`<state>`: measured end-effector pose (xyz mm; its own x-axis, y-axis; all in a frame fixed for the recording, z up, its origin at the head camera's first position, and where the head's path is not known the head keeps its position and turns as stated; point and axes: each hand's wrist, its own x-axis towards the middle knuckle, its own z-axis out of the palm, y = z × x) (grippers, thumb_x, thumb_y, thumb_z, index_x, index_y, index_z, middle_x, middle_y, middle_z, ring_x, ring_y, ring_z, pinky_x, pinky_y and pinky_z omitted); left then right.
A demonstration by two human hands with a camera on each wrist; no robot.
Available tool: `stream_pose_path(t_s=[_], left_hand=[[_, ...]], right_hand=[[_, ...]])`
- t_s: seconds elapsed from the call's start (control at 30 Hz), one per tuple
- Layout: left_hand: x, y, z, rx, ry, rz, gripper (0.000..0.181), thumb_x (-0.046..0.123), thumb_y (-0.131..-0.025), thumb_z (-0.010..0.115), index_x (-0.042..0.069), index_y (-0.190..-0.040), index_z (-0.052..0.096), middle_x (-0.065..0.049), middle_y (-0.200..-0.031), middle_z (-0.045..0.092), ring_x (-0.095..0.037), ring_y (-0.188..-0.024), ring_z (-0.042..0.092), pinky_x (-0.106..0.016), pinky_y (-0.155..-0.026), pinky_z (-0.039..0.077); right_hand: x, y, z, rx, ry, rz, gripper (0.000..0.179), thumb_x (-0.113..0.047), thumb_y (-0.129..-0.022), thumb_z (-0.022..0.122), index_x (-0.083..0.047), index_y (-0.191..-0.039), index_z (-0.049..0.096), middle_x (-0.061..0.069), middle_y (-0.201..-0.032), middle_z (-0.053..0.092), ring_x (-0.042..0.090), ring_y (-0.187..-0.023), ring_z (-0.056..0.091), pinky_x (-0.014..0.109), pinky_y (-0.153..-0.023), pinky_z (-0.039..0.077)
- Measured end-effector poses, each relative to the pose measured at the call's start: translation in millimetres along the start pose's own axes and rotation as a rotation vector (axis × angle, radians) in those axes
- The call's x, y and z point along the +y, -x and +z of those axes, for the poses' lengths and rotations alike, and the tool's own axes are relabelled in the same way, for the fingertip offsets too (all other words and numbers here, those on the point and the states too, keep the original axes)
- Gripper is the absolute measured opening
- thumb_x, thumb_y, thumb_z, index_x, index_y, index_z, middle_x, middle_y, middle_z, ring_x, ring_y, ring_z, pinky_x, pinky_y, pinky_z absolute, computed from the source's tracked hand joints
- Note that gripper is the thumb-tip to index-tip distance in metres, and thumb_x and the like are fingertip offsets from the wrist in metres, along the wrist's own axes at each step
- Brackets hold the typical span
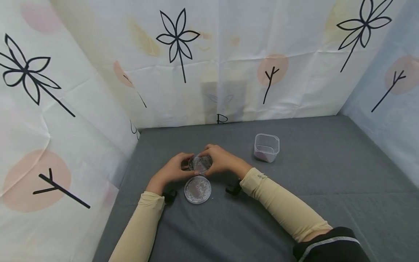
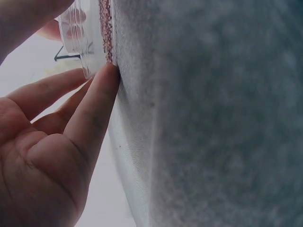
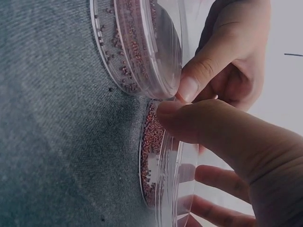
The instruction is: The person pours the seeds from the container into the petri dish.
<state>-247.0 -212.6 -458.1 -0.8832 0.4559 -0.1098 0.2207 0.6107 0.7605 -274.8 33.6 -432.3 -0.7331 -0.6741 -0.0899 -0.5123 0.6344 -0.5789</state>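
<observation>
Both hands meet around a clear round petri dish (image 3: 150, 137) holding small reddish-brown grains. Its clear lid (image 1: 202, 164) sits over it, looking slightly offset in the head view. My right hand (image 1: 222, 160) pinches the lid between thumb and fingers. From the other side, my left hand (image 1: 173, 169) grips the dish, thumb in front and fingers behind; one fingertip touches the low edge beside the grains (image 2: 106, 33). Closer to me, a second petri dish (image 1: 198, 190) with similar grains lies flat on the grey cloth. Whether the lid is fully seated is hard to tell.
A clear square plastic tub (image 1: 266, 147) stands to the right, with a pinkish tint low inside. A few loose grains (image 3: 110, 89) lie on the grey cloth (image 1: 311, 163). Printed white fabric walls (image 1: 242, 72) border the table at back and sides.
</observation>
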Motion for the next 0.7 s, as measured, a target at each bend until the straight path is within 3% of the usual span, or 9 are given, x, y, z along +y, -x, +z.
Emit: stream_pose_path(t_s=[0.7], left_hand=[[-7.8,-0.7,-5.6,-0.034,0.076,0.002,0.078,0.018,-0.094,0.084,0.003,-0.16,0.044,-0.021,-0.161,0.044,-0.041,-0.147,0.05,-0.042,-0.114,0.051]], right_hand=[[-3,-13.0,7,-0.003,-0.031,-0.019,0.074,-0.028,-0.085,0.093,-0.01,-0.15,0.062,0.014,-0.15,0.053,0.031,-0.131,0.057,0.045,-0.102,0.056]])
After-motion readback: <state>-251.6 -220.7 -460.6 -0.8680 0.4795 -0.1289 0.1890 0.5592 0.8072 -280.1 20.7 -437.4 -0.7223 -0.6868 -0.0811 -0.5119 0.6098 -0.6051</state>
